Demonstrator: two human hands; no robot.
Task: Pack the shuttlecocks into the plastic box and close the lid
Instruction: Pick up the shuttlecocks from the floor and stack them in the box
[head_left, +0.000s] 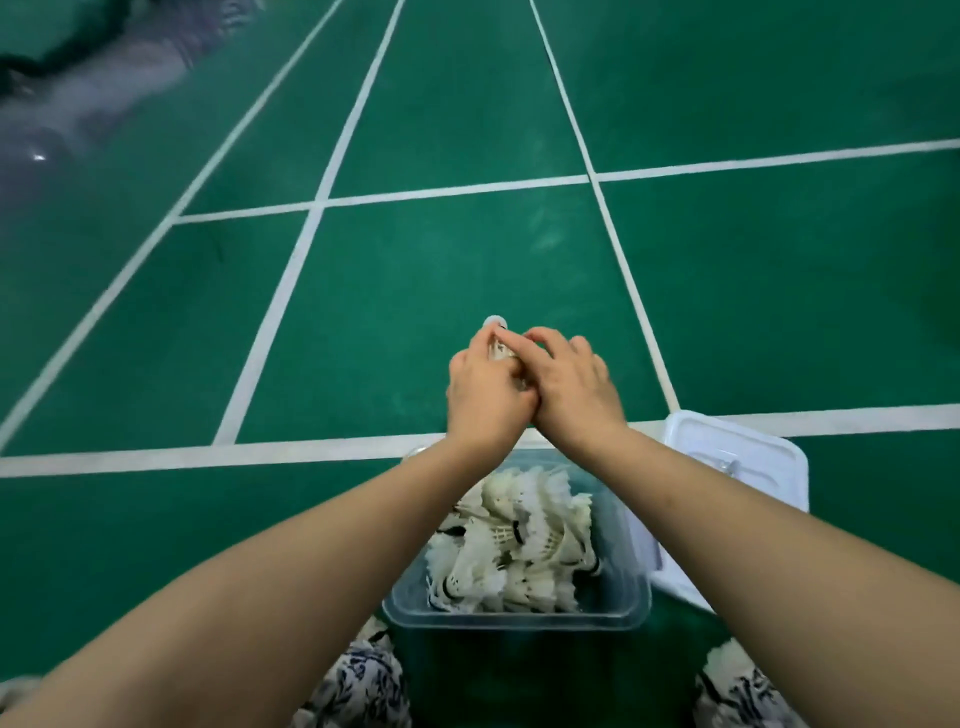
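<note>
Here, both hands (530, 384) clamped on a shuttlecock (496, 338), cork pointing away, feathers toward wrists

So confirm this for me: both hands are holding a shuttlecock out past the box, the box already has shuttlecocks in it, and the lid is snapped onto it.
Wrong on the lid. The head view shows the lid off, lying on the court to the right of the plastic box, which stands open. The rest holds: the left hand and right hand hold a shuttlecock beyond the box, and shuttlecocks in the box are piled up.
</note>
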